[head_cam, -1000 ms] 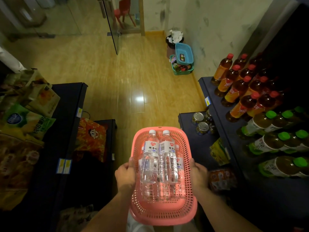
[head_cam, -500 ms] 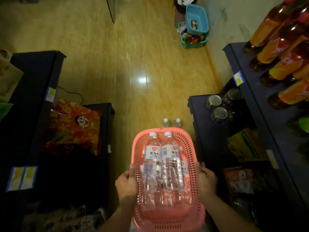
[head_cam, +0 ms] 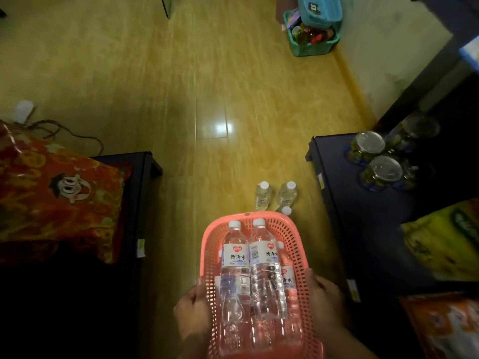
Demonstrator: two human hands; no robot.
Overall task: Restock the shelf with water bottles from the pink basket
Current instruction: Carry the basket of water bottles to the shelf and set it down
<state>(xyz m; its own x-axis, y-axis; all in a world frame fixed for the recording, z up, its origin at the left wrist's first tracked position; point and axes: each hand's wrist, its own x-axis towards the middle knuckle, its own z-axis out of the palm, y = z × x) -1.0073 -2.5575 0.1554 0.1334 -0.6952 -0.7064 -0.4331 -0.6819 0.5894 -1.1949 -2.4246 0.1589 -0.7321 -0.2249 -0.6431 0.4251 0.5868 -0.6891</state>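
A pink perforated basket (head_cam: 293, 244) hangs over the floor at the bottom centre. Several clear water bottles (head_cam: 264, 270) with white caps lie in it, two on top. My left hand (head_cam: 193, 310) grips its left rim and my right hand (head_cam: 324, 299) grips its right rim. Three more water bottles (head_cam: 263, 194) stand on the wooden floor just beyond the basket's far end. The dark low shelf (head_cam: 344, 203) is to the right of the basket.
Jars with clear lids (head_cam: 383, 168) and a yellow-green packet (head_cam: 440, 239) sit on the right shelf. A red cartoon snack bag (head_cam: 59, 193) lies on the dark left shelf (head_cam: 145, 177). A green basket (head_cam: 311, 40) stands by the far wall. A cable (head_cam: 67, 136) trails on the floor.
The view has tilted down and moved closer to the floor. The basket, held in both hands, has come lower, and the bottles standing on the floor beyond it now show fully.
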